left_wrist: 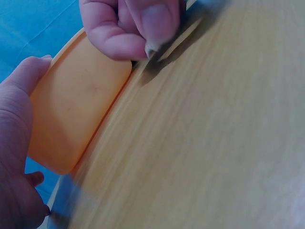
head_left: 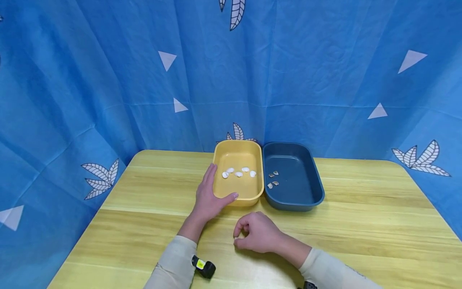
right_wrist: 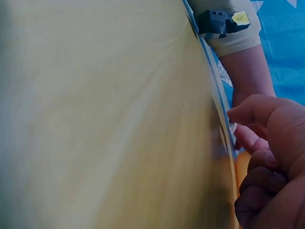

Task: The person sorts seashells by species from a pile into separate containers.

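Observation:
My right hand [head_left: 259,233] is just above the table, short of the trays, and pinches a small pale shell [left_wrist: 151,50] between thumb and forefinger. The fingertips cover most of that shell. At the near left corner of a yellow tray [head_left: 238,202], my left hand [head_left: 209,199] rests with straight fingers along the side and the thumb at the front rim. Several white shells [head_left: 238,174] lie inside the yellow tray. A dark blue tray [head_left: 300,207] stands close against its right side, with several brownish shells [head_left: 276,183] toward its left wall.
The wooden table [head_left: 364,216] spreads out on both sides of the trays. Behind it hangs a blue patterned curtain [head_left: 306,88], which also runs down the left. A small black camera [head_left: 205,269] is strapped to the left wrist.

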{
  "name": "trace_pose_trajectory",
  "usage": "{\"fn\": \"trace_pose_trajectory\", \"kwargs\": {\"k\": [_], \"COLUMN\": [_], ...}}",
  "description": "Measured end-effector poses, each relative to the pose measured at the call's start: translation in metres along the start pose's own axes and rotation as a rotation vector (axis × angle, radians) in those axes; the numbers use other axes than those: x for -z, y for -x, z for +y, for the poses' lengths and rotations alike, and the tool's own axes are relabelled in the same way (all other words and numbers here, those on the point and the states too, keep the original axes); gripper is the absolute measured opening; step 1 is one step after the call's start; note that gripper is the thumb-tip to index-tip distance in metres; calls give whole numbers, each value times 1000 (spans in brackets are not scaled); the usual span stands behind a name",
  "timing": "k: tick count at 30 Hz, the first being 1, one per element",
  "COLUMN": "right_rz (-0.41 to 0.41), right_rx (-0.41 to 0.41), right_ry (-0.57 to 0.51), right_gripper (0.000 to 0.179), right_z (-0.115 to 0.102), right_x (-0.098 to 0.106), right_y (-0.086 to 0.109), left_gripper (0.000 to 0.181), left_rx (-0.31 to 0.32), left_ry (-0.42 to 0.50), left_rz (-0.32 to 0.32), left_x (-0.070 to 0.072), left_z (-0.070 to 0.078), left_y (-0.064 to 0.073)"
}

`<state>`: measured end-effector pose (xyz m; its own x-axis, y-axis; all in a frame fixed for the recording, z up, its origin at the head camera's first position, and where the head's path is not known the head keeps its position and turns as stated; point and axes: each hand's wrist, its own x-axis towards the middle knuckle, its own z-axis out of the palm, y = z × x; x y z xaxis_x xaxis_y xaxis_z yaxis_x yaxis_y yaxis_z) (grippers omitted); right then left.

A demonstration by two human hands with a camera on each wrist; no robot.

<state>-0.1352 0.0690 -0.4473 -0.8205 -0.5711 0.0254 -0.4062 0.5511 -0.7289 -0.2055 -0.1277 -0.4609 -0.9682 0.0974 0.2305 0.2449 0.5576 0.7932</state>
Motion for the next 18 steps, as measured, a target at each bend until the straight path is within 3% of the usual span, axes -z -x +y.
{"fn": "trace_pose_trajectory", "kwargs": {"k": [18], "right_rz": [162], "right_rx": [-18], "right_ry": [-100], "right_gripper": [7], "right_z": [-8], "right_x": [55], "right_y": [13], "left_gripper": [112], "left_rx": [27], "left_ry": [-3], "left_rz": [-13], "left_x": [0], "left_z": [1], "left_y": [0]}}
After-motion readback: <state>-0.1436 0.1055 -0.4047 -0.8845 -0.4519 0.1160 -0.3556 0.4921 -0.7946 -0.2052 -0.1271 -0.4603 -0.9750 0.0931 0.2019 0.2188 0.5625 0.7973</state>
